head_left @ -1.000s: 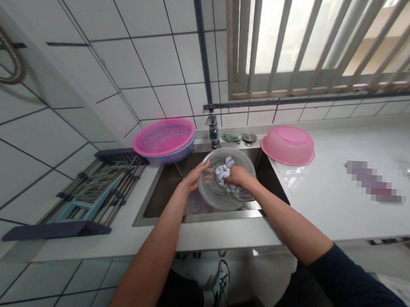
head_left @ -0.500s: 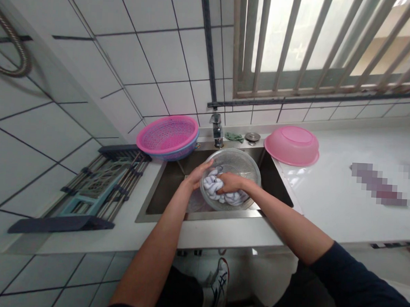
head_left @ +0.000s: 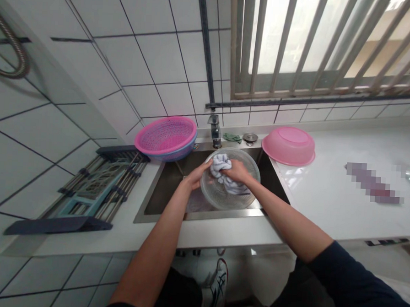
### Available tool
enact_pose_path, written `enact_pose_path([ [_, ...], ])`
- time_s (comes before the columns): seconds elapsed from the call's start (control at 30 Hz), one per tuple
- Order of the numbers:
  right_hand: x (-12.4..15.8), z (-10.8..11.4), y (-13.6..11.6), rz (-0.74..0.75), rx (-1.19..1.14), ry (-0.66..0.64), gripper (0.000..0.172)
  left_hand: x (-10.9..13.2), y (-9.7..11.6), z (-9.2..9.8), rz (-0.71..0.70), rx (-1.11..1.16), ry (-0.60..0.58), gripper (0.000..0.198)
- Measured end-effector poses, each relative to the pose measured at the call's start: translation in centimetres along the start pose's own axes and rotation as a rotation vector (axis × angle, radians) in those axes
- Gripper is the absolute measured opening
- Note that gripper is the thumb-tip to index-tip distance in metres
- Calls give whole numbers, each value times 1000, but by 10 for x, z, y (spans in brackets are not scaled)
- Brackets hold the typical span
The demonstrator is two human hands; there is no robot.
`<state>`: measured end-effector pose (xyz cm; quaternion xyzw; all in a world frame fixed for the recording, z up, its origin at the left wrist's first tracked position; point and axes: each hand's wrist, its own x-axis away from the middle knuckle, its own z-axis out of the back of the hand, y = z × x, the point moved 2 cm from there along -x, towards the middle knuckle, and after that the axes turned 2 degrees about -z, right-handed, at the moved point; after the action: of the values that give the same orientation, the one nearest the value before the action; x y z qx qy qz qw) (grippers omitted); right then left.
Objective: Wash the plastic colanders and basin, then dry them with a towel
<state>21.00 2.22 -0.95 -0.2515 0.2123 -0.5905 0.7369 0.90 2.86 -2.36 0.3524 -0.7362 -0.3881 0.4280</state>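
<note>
A translucent strainer basket (head_left: 219, 202) is held tilted over the metal sink (head_left: 154, 196). My left hand (head_left: 196, 175) grips its left rim, thumb up at the edge and fingers along the outside. Inside the basket, my right hand (head_left: 237, 171) is closed on a bunched white and grey cloth (head_left: 221, 166), pressing it against the basket wall. Part of the cloth trails below my right hand toward the basket's right side. My right fingertips are hidden in the folds.
Behind the sink stand a faucet (head_left: 215, 132), a green rag (head_left: 232, 137) and a drain plug (head_left: 250, 138). Pink and blue baskets (head_left: 166, 137) sit at the back left, an upturned pink basin (head_left: 288, 145) at the right. A folding rack (head_left: 96, 184) lies on the left counter.
My right hand has moved the cloth up and away along the inside of the strainer basket, baring its near side. My left hand stays on the rim. The view has shifted slightly.
</note>
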Motion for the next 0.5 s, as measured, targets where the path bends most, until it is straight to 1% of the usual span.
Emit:
enact_pose_path([
  [0.07, 4, -12, -12, 117, -35, -97, 34, -1, -1, -3, -8, 26, 12, 42],
  [0.17, 13, -24, -26, 266, 0, -300, 33, -1, 1, -3, -93, 58, 86, 38],
  [0.23, 17, -25, -27, 312, 92, -445, 34, -1, 2, -1, -119, 43, 129, 42],
  [0.3, 18, -20, -22, 308, 167, -547, 34, -2, 2, 2, -103, 20, 144, 49],
  [0.33, 16, -14, -17, 285, 181, -559, 33, -2, 2, 3, -97, 14, 137, 54],
  [0.37, 13, -7, -11, 249, 177, -531, 32, -3, 2, 4, -98, 13, 125, 58],
  [0.4, 10, 0, -6, 199, 158, -461, 32, -3, 2, 5, -101, 13, 110, 62],
  [0.43, 6, 7, 0, 145, 122, -364, 31, -3, 2, 6, -104, 10, 94, 63],
  [0.5, 1, 16, 7, 71, -8, -180, 32, -3, 1, 6, -98, -12, 65, 63],
])
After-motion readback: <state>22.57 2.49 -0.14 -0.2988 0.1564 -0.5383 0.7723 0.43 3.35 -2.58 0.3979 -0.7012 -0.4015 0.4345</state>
